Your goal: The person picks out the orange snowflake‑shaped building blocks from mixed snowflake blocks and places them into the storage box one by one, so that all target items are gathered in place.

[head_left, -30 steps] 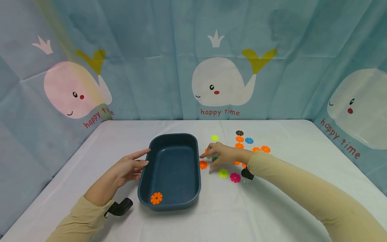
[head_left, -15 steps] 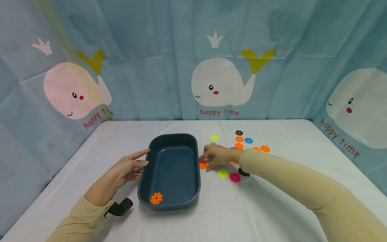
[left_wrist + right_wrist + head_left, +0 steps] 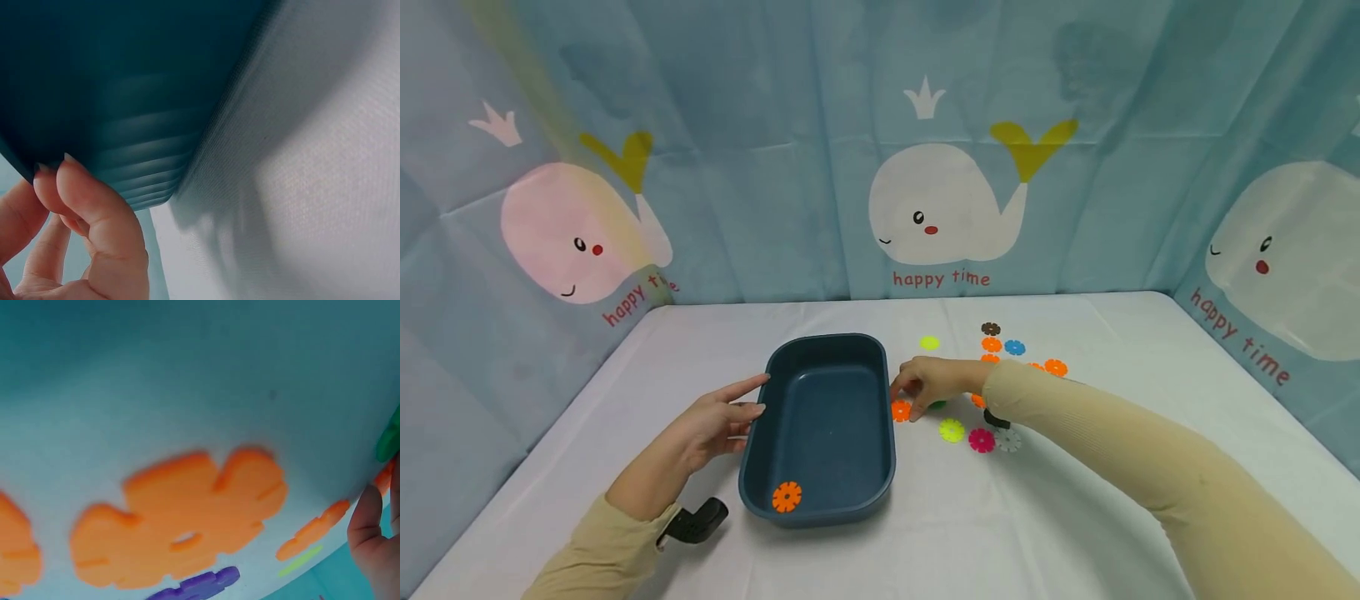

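My left hand [image 3: 711, 429] stands at the left side of a dark blue rectangular basin [image 3: 752, 450], fingertips touching its rim and outer wall. In the left wrist view, the fingers [image 3: 103, 219] are loosely bent against the basin's outside. An orange notched plastic disc [image 3: 787, 497] lies inside the basin, in its near left corner. Just right of the basin, my right hand [image 3: 936, 379] pinches another orange disc [image 3: 901, 411] by its edges, low at the table. A green disc [image 3: 937, 404] is partly hidden under that hand.
Yellow-green [image 3: 952, 430], pink [image 3: 981, 440] and clear [image 3: 1008, 440] discs lie in front of the right forearm. Beyond it are brown [image 3: 991, 329], blue [image 3: 1015, 347] and several orange discs. A purple disc [image 3: 197, 585] shows in the right wrist view. A whale-print curtain [image 3: 760, 208] surrounds the table.
The right hand has moved slightly left and down, its index finger and thumb closing on the orange disc beside the basin. The left hand holds its place at the rim.
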